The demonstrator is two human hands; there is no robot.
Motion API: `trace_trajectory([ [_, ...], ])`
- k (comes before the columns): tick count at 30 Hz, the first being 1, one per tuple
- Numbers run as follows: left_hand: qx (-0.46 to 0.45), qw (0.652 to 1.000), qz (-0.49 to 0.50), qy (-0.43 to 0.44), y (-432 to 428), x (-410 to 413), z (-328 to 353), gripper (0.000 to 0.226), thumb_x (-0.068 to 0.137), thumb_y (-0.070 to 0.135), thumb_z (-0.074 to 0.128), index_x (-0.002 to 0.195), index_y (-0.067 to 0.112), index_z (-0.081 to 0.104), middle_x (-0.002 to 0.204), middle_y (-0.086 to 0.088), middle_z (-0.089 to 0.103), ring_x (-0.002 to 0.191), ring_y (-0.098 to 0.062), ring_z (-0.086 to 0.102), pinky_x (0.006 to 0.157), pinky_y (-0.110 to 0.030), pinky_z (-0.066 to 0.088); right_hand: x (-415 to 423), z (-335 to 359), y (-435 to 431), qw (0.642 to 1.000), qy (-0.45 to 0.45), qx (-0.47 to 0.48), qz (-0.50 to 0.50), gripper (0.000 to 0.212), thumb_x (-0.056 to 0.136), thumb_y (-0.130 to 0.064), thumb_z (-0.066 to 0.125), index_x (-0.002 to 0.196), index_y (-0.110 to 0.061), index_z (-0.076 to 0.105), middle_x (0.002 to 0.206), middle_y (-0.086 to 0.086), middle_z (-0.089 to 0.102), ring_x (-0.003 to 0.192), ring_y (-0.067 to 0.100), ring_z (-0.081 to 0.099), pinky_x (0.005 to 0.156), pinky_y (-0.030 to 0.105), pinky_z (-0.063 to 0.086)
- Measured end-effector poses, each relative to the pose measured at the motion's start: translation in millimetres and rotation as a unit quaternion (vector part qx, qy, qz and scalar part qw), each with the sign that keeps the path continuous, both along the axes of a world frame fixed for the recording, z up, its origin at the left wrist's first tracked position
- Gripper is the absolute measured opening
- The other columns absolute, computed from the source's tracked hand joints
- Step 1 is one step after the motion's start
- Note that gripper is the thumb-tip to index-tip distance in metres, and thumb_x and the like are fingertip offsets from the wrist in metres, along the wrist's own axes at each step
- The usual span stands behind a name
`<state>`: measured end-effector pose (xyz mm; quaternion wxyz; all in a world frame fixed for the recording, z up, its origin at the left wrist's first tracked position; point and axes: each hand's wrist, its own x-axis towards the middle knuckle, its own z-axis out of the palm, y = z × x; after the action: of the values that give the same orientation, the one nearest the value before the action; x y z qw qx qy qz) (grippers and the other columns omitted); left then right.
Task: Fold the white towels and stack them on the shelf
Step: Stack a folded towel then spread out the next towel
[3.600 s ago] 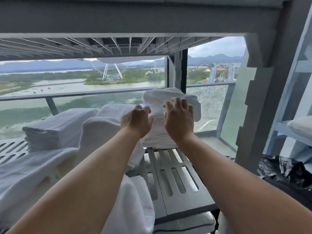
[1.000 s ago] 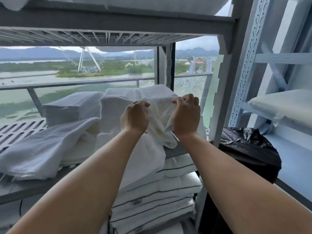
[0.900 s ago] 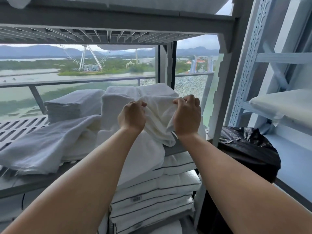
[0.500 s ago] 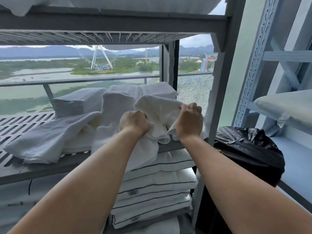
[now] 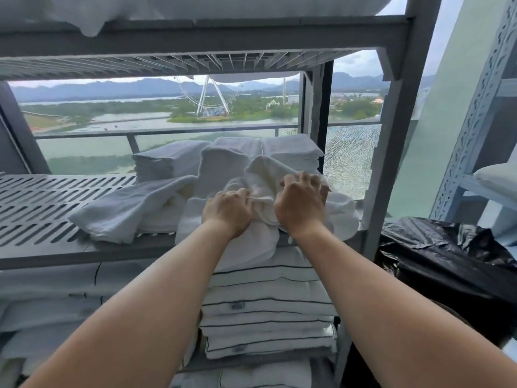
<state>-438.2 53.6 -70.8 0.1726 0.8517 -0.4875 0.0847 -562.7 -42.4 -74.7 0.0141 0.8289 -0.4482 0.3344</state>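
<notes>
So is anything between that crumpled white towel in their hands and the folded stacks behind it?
The left hand and right hand grip the crumpled white towel directly before the right-hand folded white stack; nothing visible lies between.

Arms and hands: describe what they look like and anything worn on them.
The left forearm and right forearm are bare as far as the frame shows; no sleeve comes into view. The left hand and right hand are ungloved. No watch, bracelet or strap shows at either wrist, and no ring on the visible finger parts.
</notes>
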Motion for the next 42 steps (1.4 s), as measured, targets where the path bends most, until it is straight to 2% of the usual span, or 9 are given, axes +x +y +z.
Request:
trace_trajectory([
  [4,0.011,0.999,0.028,-0.039,21,14,-1,0.045,0.102,0.046,0.032,0.137,0.025,0.051,0.139,-0.007,0.058,0.127,-0.031,0.052,0.105,-0.041,0.040,21,9,26,0.997,-0.021,-0.003,0.068,0.039,0.084,-0.036,0.043,0.115,-0.019,0.061,0.123,0.007,0.055,0.119,0.032,0.046,0.105,0.048,0.033],
  [10,0.034,0.994,0.090,-0.043,57,59,5,0.050,0.099,0.048,0.040,0.139,0.020,0.051,0.141,-0.010,0.052,0.127,-0.031,0.050,0.105,-0.045,0.041,66,12,57,0.990,-0.022,-0.004,0.141,0.028,0.091,-0.027,0.050,0.116,-0.020,0.061,0.118,0.007,0.058,0.113,0.028,0.053,0.098,0.041,0.038],
  [18,0.037,0.992,0.115,-0.026,112,153,4,0.056,0.095,0.052,0.047,0.140,0.018,0.046,0.137,-0.012,0.051,0.124,-0.034,0.051,0.101,-0.046,0.044,148,-1,100,0.989,0.017,0.005,0.144,0.032,0.090,-0.033,0.056,0.118,-0.019,0.060,0.116,0.009,0.059,0.112,0.030,0.054,0.098,0.043,0.038],
  [25,0.049,0.996,0.067,-0.018,126,216,-13,0.074,0.091,0.065,0.046,0.146,0.015,0.041,0.146,-0.012,0.048,0.130,-0.030,0.049,0.105,-0.044,0.043,209,-19,115,0.991,0.020,0.034,0.126,0.039,0.098,-0.044,0.049,0.126,-0.019,0.059,0.122,0.011,0.060,0.116,0.032,0.054,0.098,0.043,0.042],
  [27,0.053,0.997,0.041,-0.034,121,221,-20,0.070,0.090,0.065,0.046,0.141,0.017,0.046,0.141,-0.010,0.052,0.127,-0.029,0.052,0.103,-0.044,0.044,219,-24,114,0.993,0.025,0.042,0.110,0.040,0.100,-0.045,0.046,0.130,-0.021,0.057,0.124,0.011,0.059,0.118,0.031,0.054,0.099,0.043,0.042],
  [32,0.032,0.998,-0.007,-0.059,113,242,-25,0.036,0.098,0.044,0.047,0.122,0.020,0.059,0.130,-0.008,0.056,0.117,-0.030,0.058,0.094,-0.040,0.049,241,-27,100,0.996,0.048,0.026,0.072,0.040,0.097,-0.028,0.049,0.137,-0.024,0.051,0.130,0.010,0.054,0.120,0.031,0.049,0.101,0.042,0.040],
  [35,0.018,0.999,-0.004,-0.046,110,263,-22,0.029,0.099,0.041,0.046,0.115,0.023,0.062,0.127,-0.005,0.058,0.114,-0.028,0.058,0.088,-0.038,0.050,259,-26,88,0.996,0.042,0.020,0.074,0.044,0.097,-0.025,0.048,0.141,-0.025,0.048,0.137,0.011,0.047,0.124,0.033,0.045,0.103,0.042,0.039],
  [39,0.021,0.999,0.022,-0.023,107,285,-18,0.027,0.100,0.040,0.044,0.112,0.023,0.061,0.126,-0.004,0.058,0.115,-0.026,0.056,0.084,-0.037,0.045,285,-28,69,0.995,0.038,0.020,0.093,0.031,0.098,-0.039,0.049,0.120,-0.023,0.063,0.129,0.009,0.053,0.121,0.033,0.046,0.101,0.039,0.037],
  [42,0.027,0.999,0.036,-0.008,106,299,-13,0.019,0.100,0.036,0.045,0.103,0.022,0.058,0.122,-0.006,0.059,0.112,-0.027,0.056,0.082,-0.036,0.043,308,-26,61,0.992,0.041,0.002,0.118,0.030,0.099,-0.042,0.047,0.110,-0.020,0.064,0.118,0.011,0.061,0.114,0.033,0.051,0.097,0.040,0.036],
])
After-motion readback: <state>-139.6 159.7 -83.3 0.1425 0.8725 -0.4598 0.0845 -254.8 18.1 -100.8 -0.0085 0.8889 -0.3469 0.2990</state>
